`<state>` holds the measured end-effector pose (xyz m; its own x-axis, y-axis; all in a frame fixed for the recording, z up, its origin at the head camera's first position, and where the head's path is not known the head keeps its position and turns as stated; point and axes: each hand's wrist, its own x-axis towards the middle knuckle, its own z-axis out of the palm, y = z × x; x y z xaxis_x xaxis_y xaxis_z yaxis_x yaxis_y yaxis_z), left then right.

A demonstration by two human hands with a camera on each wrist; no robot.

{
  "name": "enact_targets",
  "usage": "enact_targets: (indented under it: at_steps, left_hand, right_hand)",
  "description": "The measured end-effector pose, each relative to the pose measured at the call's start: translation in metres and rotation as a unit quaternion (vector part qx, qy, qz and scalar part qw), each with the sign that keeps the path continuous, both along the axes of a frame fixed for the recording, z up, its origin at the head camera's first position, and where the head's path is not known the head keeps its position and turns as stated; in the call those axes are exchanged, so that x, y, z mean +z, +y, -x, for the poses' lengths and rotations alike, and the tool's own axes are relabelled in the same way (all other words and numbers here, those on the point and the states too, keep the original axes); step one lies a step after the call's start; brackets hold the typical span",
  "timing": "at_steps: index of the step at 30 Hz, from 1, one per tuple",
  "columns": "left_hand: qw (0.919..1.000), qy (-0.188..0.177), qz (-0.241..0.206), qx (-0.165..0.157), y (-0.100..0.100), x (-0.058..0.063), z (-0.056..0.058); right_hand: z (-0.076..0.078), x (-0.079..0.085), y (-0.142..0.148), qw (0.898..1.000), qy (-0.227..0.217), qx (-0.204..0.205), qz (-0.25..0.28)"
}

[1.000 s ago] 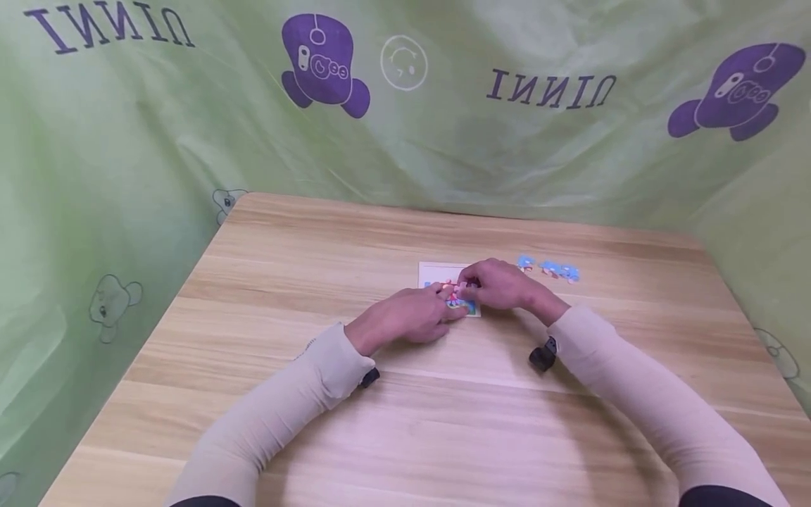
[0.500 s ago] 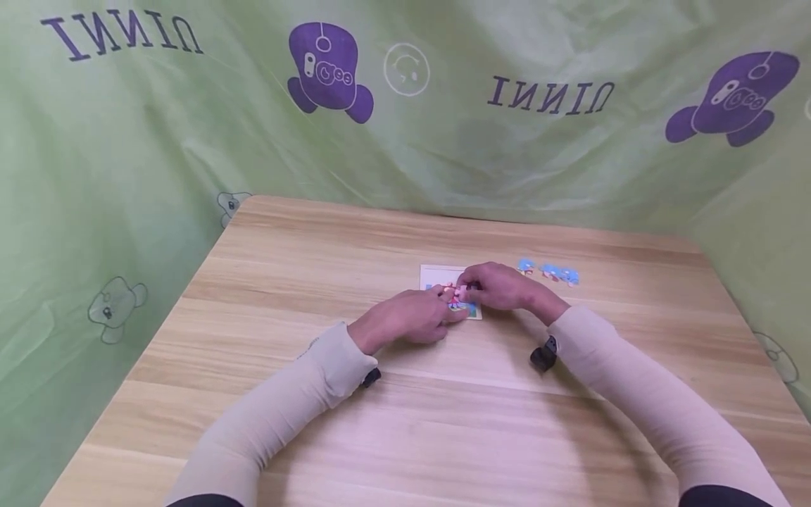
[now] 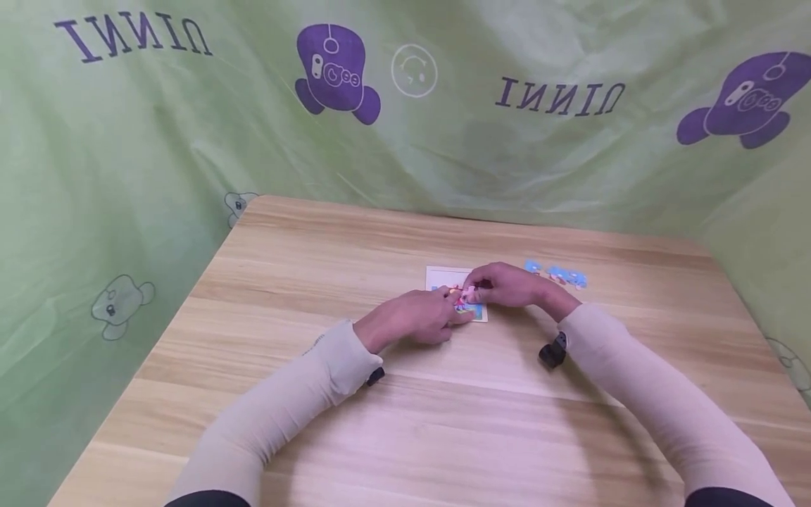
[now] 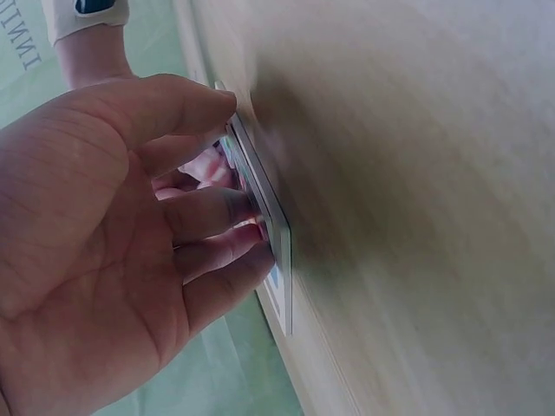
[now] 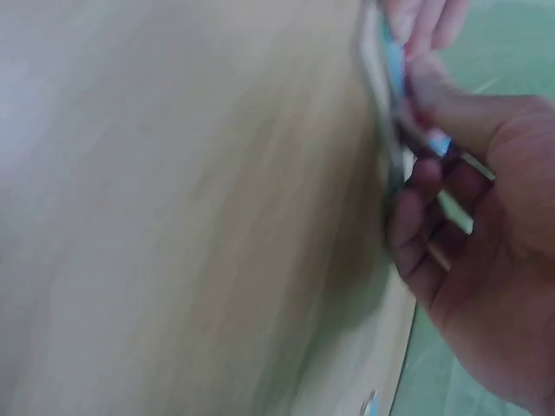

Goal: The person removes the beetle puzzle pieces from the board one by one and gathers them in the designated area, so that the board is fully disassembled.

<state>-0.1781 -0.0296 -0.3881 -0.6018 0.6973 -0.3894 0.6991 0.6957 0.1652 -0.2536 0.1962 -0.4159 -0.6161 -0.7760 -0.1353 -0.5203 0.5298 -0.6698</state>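
Note:
A small white-edged jigsaw board (image 3: 437,275) lies on the table, its lower part filled with a colourful picture. My left hand (image 3: 418,315) rests its fingertips on the board's picture, the fingers only loosely bent; in the left wrist view its thumb (image 4: 204,106) lies at the board's edge. From the right, my right hand (image 3: 505,284) pinches a puzzle piece (image 3: 469,290) between thumb and fingers, low over the picture. The right wrist view shows that piece (image 5: 440,142) tilted against the board. Part of the picture is hidden under both hands.
Several loose blue puzzle pieces (image 3: 566,274) lie on the wooden table (image 3: 443,422) to the right, behind my right hand. A green printed curtain (image 3: 405,162) hangs around the table's back and sides. Each wrist carries a small black camera (image 3: 553,352).
The head view has shifted a little, moving everything in it slightly to the right and down. Both hands stay at the board, the right still pinching the puzzle piece.

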Motion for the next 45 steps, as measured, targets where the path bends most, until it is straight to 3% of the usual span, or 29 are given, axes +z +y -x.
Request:
enact_targets:
  at_steps: [7, 16, 25, 45]
  left_hand:
    - [0.9999, 0.01, -0.004, -0.005, 0.004, -0.002, -0.001]
    - [1.0, 0.009, 0.002, 0.002, 0.008, -0.006, 0.0]
    - [0.9999, 0.002, -0.001, 0.012, 0.004, -0.01, 0.001]
    - [0.9997, 0.005, -0.017, 0.018, -0.004, -0.01, -0.001]
  right_hand:
    - [-0.001, 0.005, 0.006, 0.998, -0.046, 0.009, 0.036]
    - [-0.003, 0.022, 0.01, 0.999, -0.007, -0.033, -0.007]
    - [-0.003, 0.032, 0.032, 0.996, 0.017, -0.083, -0.004]
    - [-0.009, 0.038, 0.092, 0.985, 0.049, -0.161, -0.046]
